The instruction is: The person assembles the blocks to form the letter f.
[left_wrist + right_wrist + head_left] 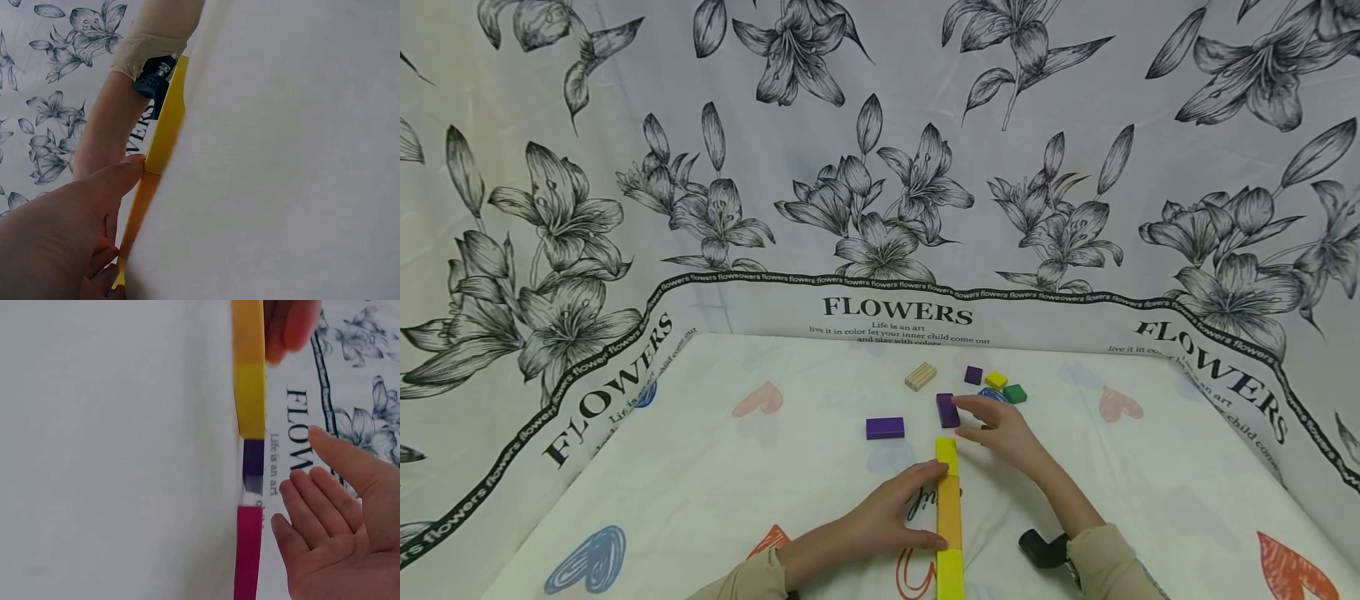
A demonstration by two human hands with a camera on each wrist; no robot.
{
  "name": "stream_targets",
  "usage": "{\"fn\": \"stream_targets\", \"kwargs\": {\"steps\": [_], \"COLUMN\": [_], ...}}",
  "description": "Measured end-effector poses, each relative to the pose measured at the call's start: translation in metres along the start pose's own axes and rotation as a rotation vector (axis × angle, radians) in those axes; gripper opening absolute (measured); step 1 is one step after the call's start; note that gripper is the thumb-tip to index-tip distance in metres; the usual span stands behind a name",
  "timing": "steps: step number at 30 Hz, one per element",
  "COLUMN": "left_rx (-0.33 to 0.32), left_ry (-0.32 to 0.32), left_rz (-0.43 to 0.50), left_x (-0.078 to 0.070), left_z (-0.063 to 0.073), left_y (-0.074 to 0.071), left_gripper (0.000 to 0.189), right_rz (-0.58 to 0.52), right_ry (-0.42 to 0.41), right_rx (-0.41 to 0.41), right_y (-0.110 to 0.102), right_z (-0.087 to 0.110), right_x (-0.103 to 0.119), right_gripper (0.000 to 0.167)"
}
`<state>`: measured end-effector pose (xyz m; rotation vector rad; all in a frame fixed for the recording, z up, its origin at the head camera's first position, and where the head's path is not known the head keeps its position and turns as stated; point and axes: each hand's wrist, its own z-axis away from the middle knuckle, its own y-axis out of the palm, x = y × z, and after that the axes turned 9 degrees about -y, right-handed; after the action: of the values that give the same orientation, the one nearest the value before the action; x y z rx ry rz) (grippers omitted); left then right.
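Left hand (880,510) — grip wide, touching yellow-orange block row (950,512); right hand (1004,429) — grip wide (thumb apart), near purple block (947,413).

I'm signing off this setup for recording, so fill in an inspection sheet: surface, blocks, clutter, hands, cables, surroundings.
Surface: pale patterned cloth.
Job's things: yellow and orange blocks in one row; purple block just beyond its far end; second purple block off to the left.
Clutter: purple cube, yellow piece, green piece and ridged wooden piece, farther back.
Left hand: touches the row's left side.
Right hand: beside the purple block, contact unclear.
Cables: nothing seen.
Surroundings: flower-print fabric behind and at both sides.
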<state>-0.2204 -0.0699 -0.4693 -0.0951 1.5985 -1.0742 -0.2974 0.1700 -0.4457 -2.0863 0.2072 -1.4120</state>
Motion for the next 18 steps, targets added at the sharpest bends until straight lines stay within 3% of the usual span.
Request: {"fn": "stream_targets", "kwargs": {"steps": [18], "left_rx": [0.008], "left_ry": [-0.071], "left_rz": [-0.006], "left_x": [-0.003], "left_z": [-0.001], "left_y": [0.001], "left_gripper": [0.085], "right_rz": [0.069], "right_ry": [-0.001], "right_rx": [-0.036], "right_y": [-0.030], "right_z": [0.034], "right_x": [-0.021], "right_gripper": [0.049]}}
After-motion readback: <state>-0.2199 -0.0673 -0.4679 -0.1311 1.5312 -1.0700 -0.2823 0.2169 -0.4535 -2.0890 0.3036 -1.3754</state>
